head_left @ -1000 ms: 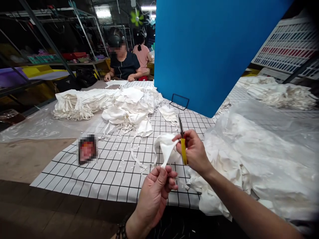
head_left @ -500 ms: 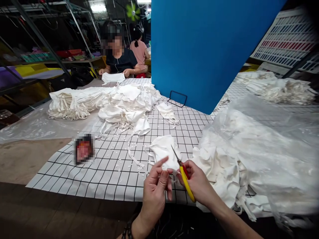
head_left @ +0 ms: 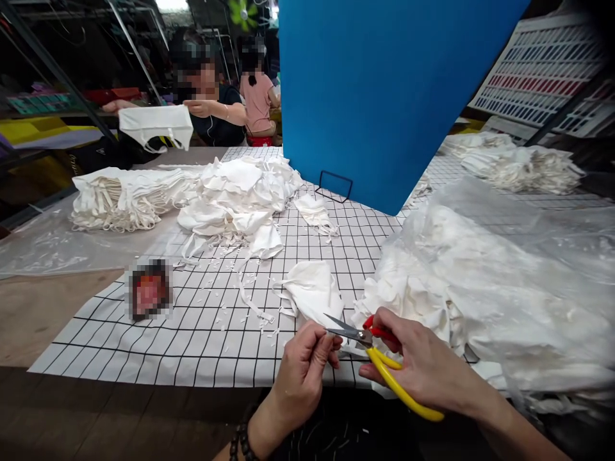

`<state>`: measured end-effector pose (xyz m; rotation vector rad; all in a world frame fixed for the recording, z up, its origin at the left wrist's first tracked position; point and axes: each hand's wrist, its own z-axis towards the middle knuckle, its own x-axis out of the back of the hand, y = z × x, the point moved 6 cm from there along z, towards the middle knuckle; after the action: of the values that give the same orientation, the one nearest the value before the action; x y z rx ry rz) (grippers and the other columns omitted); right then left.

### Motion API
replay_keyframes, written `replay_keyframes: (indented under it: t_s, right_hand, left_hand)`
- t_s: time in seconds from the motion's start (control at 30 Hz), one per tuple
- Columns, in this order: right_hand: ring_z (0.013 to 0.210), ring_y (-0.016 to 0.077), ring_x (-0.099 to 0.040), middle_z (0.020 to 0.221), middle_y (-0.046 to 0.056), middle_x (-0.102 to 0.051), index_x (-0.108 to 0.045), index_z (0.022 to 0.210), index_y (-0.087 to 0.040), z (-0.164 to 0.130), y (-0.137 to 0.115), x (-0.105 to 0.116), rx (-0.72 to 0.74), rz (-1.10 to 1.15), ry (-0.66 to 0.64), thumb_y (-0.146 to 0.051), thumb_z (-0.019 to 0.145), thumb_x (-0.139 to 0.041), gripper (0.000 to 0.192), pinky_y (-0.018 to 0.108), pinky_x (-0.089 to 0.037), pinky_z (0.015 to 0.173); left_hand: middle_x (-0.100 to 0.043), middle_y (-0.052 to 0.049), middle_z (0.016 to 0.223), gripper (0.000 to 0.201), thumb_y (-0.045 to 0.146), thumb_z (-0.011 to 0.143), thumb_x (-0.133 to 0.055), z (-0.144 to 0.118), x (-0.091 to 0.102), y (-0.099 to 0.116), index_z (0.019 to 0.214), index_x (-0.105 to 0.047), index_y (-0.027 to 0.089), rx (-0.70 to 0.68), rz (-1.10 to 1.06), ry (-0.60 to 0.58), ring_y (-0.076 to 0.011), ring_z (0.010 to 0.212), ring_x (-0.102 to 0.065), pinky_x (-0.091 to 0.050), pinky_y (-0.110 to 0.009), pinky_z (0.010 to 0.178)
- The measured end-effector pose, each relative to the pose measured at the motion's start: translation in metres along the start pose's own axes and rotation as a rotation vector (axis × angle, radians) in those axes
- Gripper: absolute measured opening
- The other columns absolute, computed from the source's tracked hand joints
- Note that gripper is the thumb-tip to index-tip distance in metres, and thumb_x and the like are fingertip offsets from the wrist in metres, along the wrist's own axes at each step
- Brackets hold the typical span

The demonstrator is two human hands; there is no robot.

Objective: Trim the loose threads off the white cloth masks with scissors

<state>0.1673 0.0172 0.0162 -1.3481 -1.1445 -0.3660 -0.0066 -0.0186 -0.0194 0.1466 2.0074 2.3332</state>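
Now one right hand [head_left: 423,368] grips one pair of scissors [head_left: 379,358]; left hand [head_left: 305,371] pinches its blade tips.

Snips [head_left: 379,358]: yellow-and-red handles, steel blades pointing left; white fabric piece [head_left: 313,291] lying crumpled on grid cloth beyond blades

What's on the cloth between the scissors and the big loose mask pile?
In the head view, one white mask lies just beyond the scissors; past it, only fabric scraps on the grid cloth before the pile.

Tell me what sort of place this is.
Probably a garment or mask-making workshop: heaps of white fabric pieces cover the checked table, the right hand holds thread snips, and a co-worker handles similar cloth.
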Motion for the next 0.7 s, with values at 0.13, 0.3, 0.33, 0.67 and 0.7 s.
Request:
replay_keyframes:
  t_s: [0.13,0.3,0.33,0.67,0.7]
  right_hand:
    - [0.060,0.0159,-0.051,0.069,-0.003,-0.056,-0.045,0.082,-0.023,0.002,-0.007,-0.004,-0.001,-0.025,-0.041,-0.058,0.072,-0.069,0.043,0.027,-0.036,0.055]
    - [0.060,0.0158,-0.051,0.069,-0.003,-0.056,-0.045,0.083,-0.023,0.003,-0.009,-0.006,0.027,-0.026,-0.036,-0.057,0.073,-0.069,0.043,0.026,-0.036,0.056]
    - [0.060,0.0155,-0.051,0.069,-0.003,-0.056,-0.045,0.083,-0.023,0.003,-0.009,-0.006,0.030,-0.027,-0.031,-0.056,0.073,-0.069,0.042,0.026,-0.036,0.056]
    - [0.053,0.0136,-0.044,0.058,-0.006,-0.048,-0.044,0.079,-0.023,0.003,-0.004,-0.010,0.038,-0.020,-0.021,-0.046,0.072,-0.070,0.035,0.025,-0.030,0.051]
    - [0.053,0.0136,-0.044,0.059,-0.006,-0.049,-0.044,0.079,-0.023,0.002,-0.004,-0.012,0.040,-0.010,-0.035,-0.047,0.072,-0.070,0.036,0.025,-0.030,0.051]
  left_hand:
    - [-0.055,-0.003,0.085,0.022,0.025,0.099,-0.042,-0.001,-0.001,-0.001,0.090,-0.060,0.017,-0.020,0.026,-0.042,-0.0106,0.066,-0.057,-0.045,-0.026,0.068]
    - [-0.055,-0.003,0.085,0.021,0.026,0.099,-0.043,-0.001,-0.001,-0.005,0.091,-0.060,0.017,-0.023,0.048,-0.069,-0.0115,0.068,-0.057,-0.045,-0.026,0.067]
    - [-0.056,-0.003,0.084,0.021,0.026,0.099,-0.043,-0.001,-0.001,-0.005,0.090,-0.060,0.017,-0.020,0.055,-0.075,-0.0118,0.068,-0.057,-0.045,-0.026,0.067]
    - [-0.057,-0.005,0.084,0.025,0.030,0.099,-0.042,-0.001,-0.002,-0.008,0.087,-0.060,0.016,0.048,0.025,-0.116,-0.0135,0.070,-0.058,-0.046,-0.026,0.067]
    - [-0.057,-0.005,0.084,0.025,0.030,0.099,-0.042,-0.001,-0.002,-0.008,0.088,-0.060,0.016,0.055,0.021,-0.118,-0.0136,0.070,-0.058,-0.046,-0.026,0.068]
